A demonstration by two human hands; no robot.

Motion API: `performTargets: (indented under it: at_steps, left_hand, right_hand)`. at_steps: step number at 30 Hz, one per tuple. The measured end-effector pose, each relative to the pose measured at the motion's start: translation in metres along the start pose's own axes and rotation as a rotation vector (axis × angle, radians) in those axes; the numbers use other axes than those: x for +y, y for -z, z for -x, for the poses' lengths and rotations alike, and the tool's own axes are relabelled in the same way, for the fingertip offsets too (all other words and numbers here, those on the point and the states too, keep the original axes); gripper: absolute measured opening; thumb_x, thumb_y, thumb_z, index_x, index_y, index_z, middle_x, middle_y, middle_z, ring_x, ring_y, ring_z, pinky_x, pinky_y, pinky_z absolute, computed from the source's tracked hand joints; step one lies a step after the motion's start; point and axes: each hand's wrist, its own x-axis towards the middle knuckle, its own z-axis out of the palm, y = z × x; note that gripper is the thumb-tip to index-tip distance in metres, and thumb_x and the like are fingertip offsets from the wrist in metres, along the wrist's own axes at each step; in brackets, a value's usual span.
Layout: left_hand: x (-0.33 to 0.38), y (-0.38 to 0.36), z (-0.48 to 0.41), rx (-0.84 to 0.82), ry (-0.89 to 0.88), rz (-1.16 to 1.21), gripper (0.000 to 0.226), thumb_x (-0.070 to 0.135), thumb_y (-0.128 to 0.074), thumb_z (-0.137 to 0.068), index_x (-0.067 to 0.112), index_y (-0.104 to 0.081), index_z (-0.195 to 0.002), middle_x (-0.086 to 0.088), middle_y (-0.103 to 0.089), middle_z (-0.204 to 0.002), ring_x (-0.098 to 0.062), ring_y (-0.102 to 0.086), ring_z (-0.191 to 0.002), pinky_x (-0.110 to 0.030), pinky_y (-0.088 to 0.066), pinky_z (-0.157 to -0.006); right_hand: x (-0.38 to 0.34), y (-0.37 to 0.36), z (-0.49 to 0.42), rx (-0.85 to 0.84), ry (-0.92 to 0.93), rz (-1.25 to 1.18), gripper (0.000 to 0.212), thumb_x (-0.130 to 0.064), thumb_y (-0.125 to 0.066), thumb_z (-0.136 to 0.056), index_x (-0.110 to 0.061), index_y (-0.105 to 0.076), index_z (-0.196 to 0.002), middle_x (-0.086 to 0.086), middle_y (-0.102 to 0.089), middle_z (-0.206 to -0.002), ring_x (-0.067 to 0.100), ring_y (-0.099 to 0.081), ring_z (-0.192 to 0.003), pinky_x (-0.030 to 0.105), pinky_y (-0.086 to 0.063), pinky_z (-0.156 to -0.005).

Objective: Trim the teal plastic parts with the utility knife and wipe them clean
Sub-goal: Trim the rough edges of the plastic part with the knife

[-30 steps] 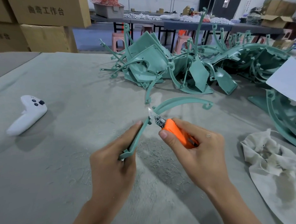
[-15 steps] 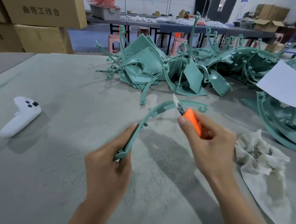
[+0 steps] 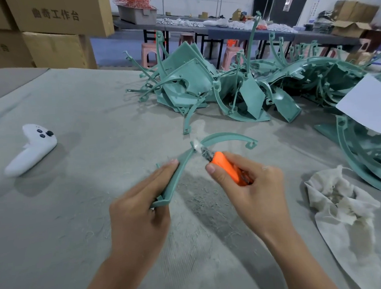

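The curved teal part [image 3: 226, 135] was held just above the grey table [image 3: 77, 220]. The left hand [image 3: 138, 215] pinched its lower end, fingers pressed together along the strip. The right hand [image 3: 255, 189] curled round the orange utility knife [image 3: 226, 166], its blurred blade against the arc's middle. Beyond lay a pile of teal parts [image 3: 203, 82], with a rag [image 3: 338, 201] to the right and a white controller [image 3: 32, 148] far left.

The long curved teal plastic strip [image 3: 226, 135] is up over the middle of the grey table [image 3: 67, 232] with the blade of the orange utility knife [image 3: 227, 170] against it, a big heap of teal plastic parts [image 3: 192, 85] lies by the far edge, and a crumpled cream rag [image 3: 338, 201] lies near the right edge.
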Motion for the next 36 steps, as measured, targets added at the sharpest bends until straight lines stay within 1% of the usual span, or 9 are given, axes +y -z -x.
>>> performTargets:
  at_steps: [2,4,7,13,20,24,26,29,36]
  left_hand:
    - [0.002,-0.001,0.001,0.022,-0.017,0.008,0.06,-0.016,-0.061,-0.064,0.014,-0.068,-0.115,0.008,-0.068,-0.106,0.024,-0.052,-0.091,0.004,-0.034,-0.086]
    - [0.002,-0.002,0.0,0.055,-0.033,0.011,0.059,-0.016,-0.058,-0.066,0.014,-0.067,-0.115,0.008,-0.066,-0.111,0.011,-0.06,-0.097,0.0,-0.04,-0.089]
    - [0.002,-0.002,-0.001,0.075,-0.081,-0.044,0.057,-0.008,-0.042,-0.069,0.016,-0.064,-0.117,0.008,-0.059,-0.121,-0.006,-0.059,-0.111,-0.02,-0.046,-0.096]
    - [0.001,0.002,-0.002,0.033,-0.122,-0.159,0.055,0.0,-0.036,-0.071,0.006,-0.068,-0.116,0.0,-0.061,-0.123,-0.011,-0.055,-0.118,-0.025,-0.043,-0.102]
    - [0.004,0.003,-0.001,0.0,-0.142,-0.225,0.056,0.0,-0.035,-0.07,0.004,-0.069,-0.114,-0.005,-0.066,-0.119,-0.026,-0.062,-0.114,-0.037,-0.049,-0.092]
    - [0.008,0.0,0.002,0.01,-0.162,-0.173,0.054,-0.001,-0.035,-0.073,0.005,-0.069,-0.115,-0.004,-0.066,-0.119,-0.017,-0.061,-0.117,-0.035,-0.049,-0.095]
    - [0.007,-0.001,0.001,0.021,-0.161,-0.164,0.054,-0.002,-0.035,-0.072,0.005,-0.068,-0.115,-0.002,-0.064,-0.121,-0.012,-0.058,-0.116,-0.032,-0.047,-0.097]
    - [0.005,0.001,-0.001,0.025,-0.143,-0.169,0.058,-0.003,-0.035,-0.068,0.006,-0.066,-0.116,-0.003,-0.062,-0.122,-0.011,-0.055,-0.117,-0.031,-0.046,-0.098]
    - [0.006,0.004,-0.002,0.015,-0.109,-0.147,0.059,-0.001,-0.036,-0.066,0.006,-0.069,-0.114,0.002,-0.061,-0.121,-0.01,-0.055,-0.116,-0.024,-0.046,-0.096]
  right_hand:
    - [0.004,0.008,-0.005,0.076,-0.052,-0.006,0.041,-0.062,-0.064,-0.084,-0.028,-0.077,-0.102,-0.004,-0.054,-0.054,0.007,-0.039,-0.046,0.029,-0.035,-0.046]
    - [0.005,0.014,-0.005,0.138,-0.065,-0.062,0.033,-0.061,-0.064,-0.084,-0.034,-0.075,-0.099,0.0,-0.056,-0.057,0.006,-0.039,-0.047,0.024,-0.034,-0.045]
    - [-0.004,0.01,0.001,0.013,0.004,-0.126,0.015,-0.058,-0.064,-0.083,-0.045,-0.071,-0.085,0.007,-0.057,-0.066,0.005,-0.037,-0.048,0.018,-0.028,-0.044]
    - [-0.007,0.001,0.005,-0.122,0.073,-0.097,0.038,-0.059,-0.065,-0.085,-0.021,-0.069,-0.089,0.007,-0.045,-0.059,0.019,-0.037,-0.051,0.026,-0.03,-0.045]
    - [0.002,0.0,-0.002,-0.027,0.044,0.013,0.04,-0.063,-0.063,-0.082,-0.026,-0.075,-0.094,-0.007,-0.046,-0.054,0.008,-0.038,-0.046,0.018,-0.03,-0.046]
    - [0.007,0.013,-0.008,0.046,0.002,-0.007,0.027,-0.059,-0.064,-0.082,-0.037,-0.075,-0.093,0.003,-0.055,-0.057,0.017,-0.044,-0.046,0.032,-0.037,-0.045]
    - [0.003,0.013,-0.003,0.045,0.046,-0.072,0.013,-0.056,-0.066,-0.082,-0.046,-0.069,-0.091,0.001,-0.055,-0.059,0.012,-0.04,-0.045,0.023,-0.033,-0.044]
    - [-0.004,0.008,0.005,-0.034,0.096,-0.115,0.027,-0.055,-0.068,-0.082,-0.03,-0.076,-0.092,-0.011,-0.046,-0.057,0.004,-0.035,-0.047,0.009,-0.026,-0.048]
    - [-0.004,0.004,0.005,-0.075,0.105,-0.085,0.03,-0.056,-0.067,-0.082,-0.033,-0.068,-0.102,-0.001,-0.049,-0.063,0.004,-0.035,-0.048,0.011,-0.026,-0.048]
